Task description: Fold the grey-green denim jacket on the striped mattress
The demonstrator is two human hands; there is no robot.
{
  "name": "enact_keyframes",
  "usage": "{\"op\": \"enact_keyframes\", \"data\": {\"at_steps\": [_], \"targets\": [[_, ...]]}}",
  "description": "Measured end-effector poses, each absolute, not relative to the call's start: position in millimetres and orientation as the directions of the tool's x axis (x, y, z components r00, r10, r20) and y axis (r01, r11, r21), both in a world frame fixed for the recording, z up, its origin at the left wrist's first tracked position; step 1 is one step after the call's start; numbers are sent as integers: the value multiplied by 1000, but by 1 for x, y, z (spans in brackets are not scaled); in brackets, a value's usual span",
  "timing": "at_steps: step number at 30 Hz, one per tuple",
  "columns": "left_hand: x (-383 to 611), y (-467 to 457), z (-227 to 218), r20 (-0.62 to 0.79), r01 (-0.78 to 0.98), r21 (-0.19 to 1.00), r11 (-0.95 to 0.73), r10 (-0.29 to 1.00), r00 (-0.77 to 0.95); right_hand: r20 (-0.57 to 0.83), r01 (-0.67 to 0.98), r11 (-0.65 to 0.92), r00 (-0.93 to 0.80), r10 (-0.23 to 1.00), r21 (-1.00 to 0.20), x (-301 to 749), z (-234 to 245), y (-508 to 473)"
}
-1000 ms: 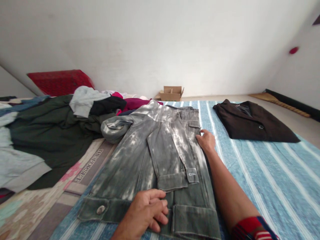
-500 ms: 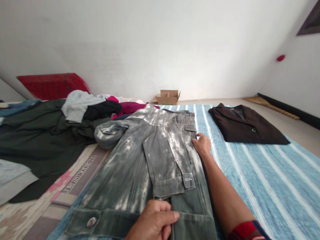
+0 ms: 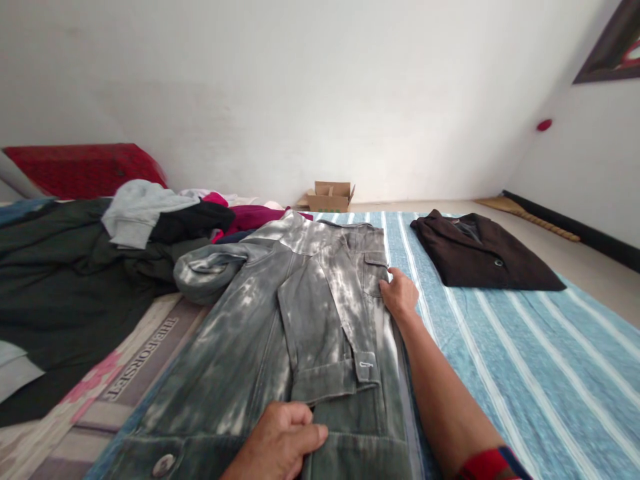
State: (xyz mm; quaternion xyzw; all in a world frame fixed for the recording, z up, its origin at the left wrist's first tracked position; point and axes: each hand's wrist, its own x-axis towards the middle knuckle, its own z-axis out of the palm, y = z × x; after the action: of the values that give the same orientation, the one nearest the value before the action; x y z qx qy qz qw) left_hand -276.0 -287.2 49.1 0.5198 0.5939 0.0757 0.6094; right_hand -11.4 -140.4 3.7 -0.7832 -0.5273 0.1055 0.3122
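Note:
A grey-green denim jacket (image 3: 235, 353) with bleached white patches lies spread in front of me, one sleeve (image 3: 320, 320) folded over its body. The other sleeve (image 3: 207, 270) bunches out at the left. My left hand (image 3: 280, 437) is closed on the jacket's bottom hem, thumb lying along the band, below the folded cuff. Farther up, my right hand (image 3: 400, 293) pinches the jacket's right edge beside a flap pocket (image 3: 375, 270). A metal button (image 3: 163, 465) shows on the hem at the left.
A folded dark brown jacket (image 3: 487, 257) lies on the blue striped sheet (image 3: 530, 347) at right. Piled clothes, including a dark green garment (image 3: 75, 287) and a light grey one (image 3: 145, 207), spread on the left. A cardboard box (image 3: 330, 198) stands by the wall.
The whole view has swung a little to the right, so everything sits farther left in the picture. Both hands keep their places on the denim jacket.

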Motion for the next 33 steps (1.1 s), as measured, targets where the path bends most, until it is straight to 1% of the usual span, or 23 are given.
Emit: {"op": "enact_keyframes", "data": {"at_steps": [2, 4, 6, 8, 12, 16, 20, 25, 27, 33], "targets": [[-275, -287, 51, -613, 571, 721, 393, 746, 260, 218, 812, -209, 378, 900, -546, -12, 6, -141], [-275, -289, 53, -526, 628, 723, 289, 820, 228, 253, 862, -140, 293, 922, -486, -12, 8, -142], [-274, -291, 57, -435, 660, 723, 202, 876, 208, 258, 896, -63, 193, 947, -440, -13, 9, -142], [-273, -294, 62, -406, 658, 729, 187, 892, 196, 248, 915, -19, 130, 960, -404, -13, 10, -143], [-272, -297, 71, -444, 596, 762, 255, 875, 192, 218, 937, 11, 69, 974, -349, -12, 11, -146], [-270, -299, 69, -494, 526, 791, 312, 833, 248, 173, 951, 48, 5, 985, -304, -12, 13, -152], [-270, -303, 62, -473, 543, 787, 292, 851, 227, 135, 958, 108, -74, 988, -265, -20, 14, -171], [-273, -307, 58, -436, 551, 799, 241, 862, 256, 75, 968, 157, -144, 987, -198, -32, 11, -210], [-272, -308, 57, -441, 534, 810, 244, 853, 280, 54, 971, 169, -162, 985, -171, -34, 10, -223], [-268, -311, 58, -468, 486, 826, 286, 829, 306, 45, 969, 187, -182, 982, -160, -34, 9, -242]]}}
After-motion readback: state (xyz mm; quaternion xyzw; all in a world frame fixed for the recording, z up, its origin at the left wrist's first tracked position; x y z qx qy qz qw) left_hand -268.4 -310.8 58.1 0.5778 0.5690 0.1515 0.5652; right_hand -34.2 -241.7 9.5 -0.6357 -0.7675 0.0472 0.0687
